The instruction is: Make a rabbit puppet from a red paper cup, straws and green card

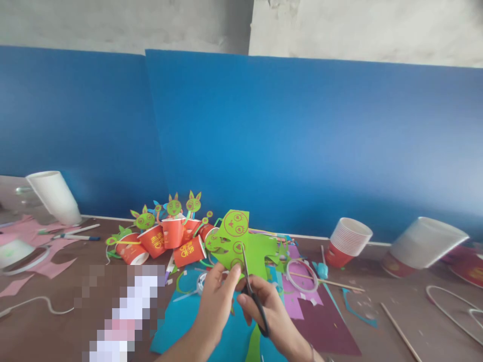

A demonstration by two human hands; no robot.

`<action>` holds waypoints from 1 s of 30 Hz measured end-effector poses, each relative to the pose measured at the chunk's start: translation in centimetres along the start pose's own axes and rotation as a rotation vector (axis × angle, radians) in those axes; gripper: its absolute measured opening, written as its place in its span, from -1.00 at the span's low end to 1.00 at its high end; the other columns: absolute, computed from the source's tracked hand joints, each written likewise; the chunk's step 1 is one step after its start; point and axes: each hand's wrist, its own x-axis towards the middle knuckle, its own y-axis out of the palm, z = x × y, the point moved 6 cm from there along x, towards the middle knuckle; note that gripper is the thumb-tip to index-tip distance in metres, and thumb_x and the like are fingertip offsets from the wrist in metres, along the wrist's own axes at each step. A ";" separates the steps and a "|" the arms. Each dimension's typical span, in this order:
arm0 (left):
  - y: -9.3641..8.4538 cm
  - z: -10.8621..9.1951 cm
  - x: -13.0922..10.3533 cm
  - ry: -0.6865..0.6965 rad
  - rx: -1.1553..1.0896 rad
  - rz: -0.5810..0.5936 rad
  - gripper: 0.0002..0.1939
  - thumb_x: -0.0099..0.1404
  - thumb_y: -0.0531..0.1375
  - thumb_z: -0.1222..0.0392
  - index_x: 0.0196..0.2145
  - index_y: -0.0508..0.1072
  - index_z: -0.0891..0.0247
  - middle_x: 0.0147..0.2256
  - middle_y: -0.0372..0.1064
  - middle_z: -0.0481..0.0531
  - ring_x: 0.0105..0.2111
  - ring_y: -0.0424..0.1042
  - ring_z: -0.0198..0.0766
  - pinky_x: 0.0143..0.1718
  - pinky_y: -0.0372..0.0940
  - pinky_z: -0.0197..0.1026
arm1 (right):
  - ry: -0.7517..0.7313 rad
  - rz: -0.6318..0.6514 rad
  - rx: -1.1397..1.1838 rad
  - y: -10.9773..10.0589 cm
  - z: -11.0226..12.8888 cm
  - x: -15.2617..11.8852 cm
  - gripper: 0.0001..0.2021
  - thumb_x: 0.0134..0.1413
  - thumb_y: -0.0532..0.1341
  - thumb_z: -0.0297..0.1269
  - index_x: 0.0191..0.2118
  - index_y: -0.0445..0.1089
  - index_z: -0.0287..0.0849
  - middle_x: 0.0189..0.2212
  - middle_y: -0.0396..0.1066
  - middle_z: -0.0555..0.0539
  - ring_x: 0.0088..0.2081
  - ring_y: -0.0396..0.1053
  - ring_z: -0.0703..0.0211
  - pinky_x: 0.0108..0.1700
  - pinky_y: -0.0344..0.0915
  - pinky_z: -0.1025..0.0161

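Note:
Between the fingers of my left hand (219, 296) is the lower left part of a green paper sheet (260, 251), which has round animal faces and small circles drawn on it in dark lines. My right hand (266, 304) grips a pair of black-handled scissors (259, 306) just to the right. The blades point up and lie against the green sheet beside a small drawn circle. Beneath both hands lies a blue paper sheet (173, 317) on the brown table.
Red paper cups (173, 232) with green animal cutouts stand and lie at the back left. Stacked cups (349, 241) are at the right, white cups (53, 196) at the far left. Purple paper (294, 301), a tape ring (302, 275) and sticks (400, 332) lie right of my hands.

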 end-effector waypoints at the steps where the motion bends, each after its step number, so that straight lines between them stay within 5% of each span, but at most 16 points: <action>1: 0.0 0.1 0.0 -0.003 -0.007 -0.006 -0.59 0.18 0.17 -0.18 -0.29 0.46 0.25 -0.56 0.42 -0.03 -0.47 0.46 -0.17 -0.34 0.36 -0.20 | -0.007 -0.003 0.000 0.0 -0.1 0.0 -0.52 -0.17 0.36 0.14 -0.39 0.32 -0.22 -0.70 0.16 0.14 -0.66 0.09 0.37 -0.62 0.07 0.40; 30: -0.8 -0.7 0.9 0.022 0.080 0.054 -0.69 0.13 0.20 -0.10 -0.32 0.51 0.17 -0.37 0.53 0.02 -0.30 0.48 -0.07 -0.31 0.34 -0.19 | -0.008 0.011 -0.062 -0.4 1.2 0.0 -0.58 -0.06 0.30 0.12 -0.51 0.34 -0.19 -0.75 0.03 0.17 -0.68 -0.03 0.39 -0.61 0.02 0.36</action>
